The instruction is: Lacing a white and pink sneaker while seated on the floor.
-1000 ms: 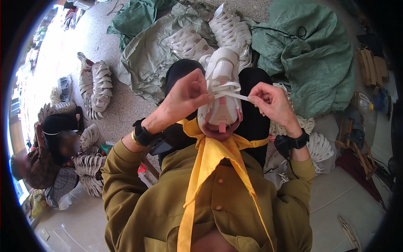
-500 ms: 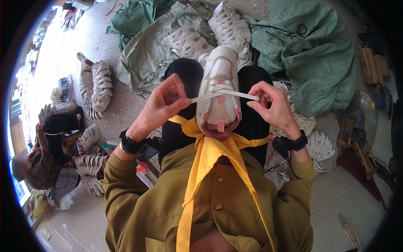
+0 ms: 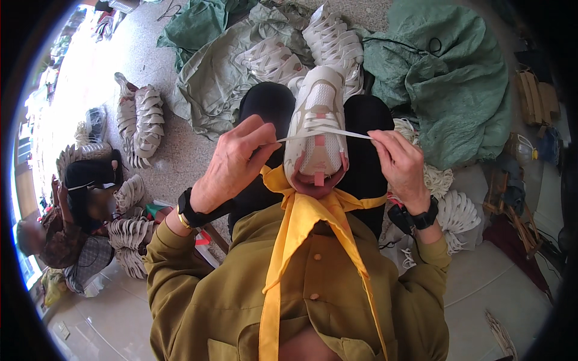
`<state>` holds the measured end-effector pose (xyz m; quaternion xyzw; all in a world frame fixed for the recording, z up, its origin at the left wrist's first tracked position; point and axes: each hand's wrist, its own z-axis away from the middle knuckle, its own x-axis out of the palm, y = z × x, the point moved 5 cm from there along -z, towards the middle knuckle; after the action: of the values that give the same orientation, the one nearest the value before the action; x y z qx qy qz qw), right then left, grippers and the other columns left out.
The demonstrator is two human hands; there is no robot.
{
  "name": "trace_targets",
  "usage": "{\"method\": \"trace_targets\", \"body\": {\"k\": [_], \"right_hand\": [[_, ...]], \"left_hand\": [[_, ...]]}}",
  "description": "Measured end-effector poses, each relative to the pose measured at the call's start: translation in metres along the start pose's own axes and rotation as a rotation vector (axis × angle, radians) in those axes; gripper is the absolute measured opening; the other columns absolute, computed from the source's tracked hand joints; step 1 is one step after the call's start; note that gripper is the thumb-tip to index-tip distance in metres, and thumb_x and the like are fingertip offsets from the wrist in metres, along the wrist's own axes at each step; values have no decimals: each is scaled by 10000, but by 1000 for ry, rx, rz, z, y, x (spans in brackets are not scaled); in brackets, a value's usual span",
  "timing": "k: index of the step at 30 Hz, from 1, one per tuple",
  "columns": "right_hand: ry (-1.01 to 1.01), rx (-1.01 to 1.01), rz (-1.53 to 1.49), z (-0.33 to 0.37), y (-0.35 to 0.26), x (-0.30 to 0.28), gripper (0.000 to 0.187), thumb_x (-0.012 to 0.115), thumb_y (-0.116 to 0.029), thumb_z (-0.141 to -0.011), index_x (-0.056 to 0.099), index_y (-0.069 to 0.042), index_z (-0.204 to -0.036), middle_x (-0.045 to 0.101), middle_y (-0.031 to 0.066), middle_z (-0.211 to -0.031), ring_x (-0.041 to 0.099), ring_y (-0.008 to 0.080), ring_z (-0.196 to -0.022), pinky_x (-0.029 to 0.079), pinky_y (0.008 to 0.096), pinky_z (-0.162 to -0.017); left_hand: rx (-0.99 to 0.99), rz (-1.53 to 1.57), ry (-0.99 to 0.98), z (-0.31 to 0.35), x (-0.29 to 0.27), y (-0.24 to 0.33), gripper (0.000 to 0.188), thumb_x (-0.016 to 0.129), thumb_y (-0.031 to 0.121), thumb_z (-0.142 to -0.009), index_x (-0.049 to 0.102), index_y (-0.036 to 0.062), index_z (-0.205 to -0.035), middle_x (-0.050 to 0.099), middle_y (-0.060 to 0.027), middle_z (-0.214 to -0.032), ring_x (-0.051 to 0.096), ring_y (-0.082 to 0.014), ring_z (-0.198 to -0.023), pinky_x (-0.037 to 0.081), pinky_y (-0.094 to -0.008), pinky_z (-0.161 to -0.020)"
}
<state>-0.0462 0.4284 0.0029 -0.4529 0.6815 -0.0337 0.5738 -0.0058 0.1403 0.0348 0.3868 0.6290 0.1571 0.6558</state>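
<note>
Between my knees rests a white sneaker [image 3: 318,90] with beige trim and a pink lining, its toe away from me and its opening toward my body. A flat white shoelace [image 3: 328,130] runs through its upper holes, both ends drawn out sideways. My left hand [image 3: 241,155] pinches one end beside the shoe's left edge. The other end is gripped between thumb and fingers of my right hand [image 3: 398,159]. The two lace ends cross over the pink-marked tongue [image 3: 320,157]. A yellow apron [image 3: 307,216] lies under the shoe's heel.
Stacked white shoes [image 3: 331,39] lie beyond my knees on a pale sheet [image 3: 208,84]. Green sacking [image 3: 457,90] is heaped at the far right. More bundled shoes [image 3: 147,123] sit on the floor at left, near another person [image 3: 60,240]. White lace bundles [image 3: 454,216] lie by my right arm.
Both hands have pulled the lace ends outward, and the lace is straighter and tauter across the tongue. My left hand has turned, its back now upward.
</note>
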Motion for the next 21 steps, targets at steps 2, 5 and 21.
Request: {"method": "trace_targets", "body": {"k": [2,5,21], "right_hand": [[5,54,14,9,5,-8,173,711,5,-913,720,-27,-1083,717,120,-950,724,293,-811,568,365,-672],[28,170,18,27,19,-24,170,706,10,-916,729,-17,-1081,722,129,-958,719,290,-811,567,357,-685],[261,708,-76,166,201,-116,199,625,-12,-1006,752,5,-1158,734,75,-915,679,114,-705,575,261,-631]], "left_hand": [[-7,-78,4,4,-4,-2,143,723,22,-877,588,13,-925,546,-110,-896,588,-320,-751,487,-411,-658],[66,-175,87,9,-18,-6,137,718,16,-870,586,10,-909,531,-128,-916,582,-338,-825,483,-432,-702],[-498,-344,313,130,-135,-172,123,688,99,-937,597,18,-951,600,-93,-723,535,-148,-635,452,-332,-612]]}}
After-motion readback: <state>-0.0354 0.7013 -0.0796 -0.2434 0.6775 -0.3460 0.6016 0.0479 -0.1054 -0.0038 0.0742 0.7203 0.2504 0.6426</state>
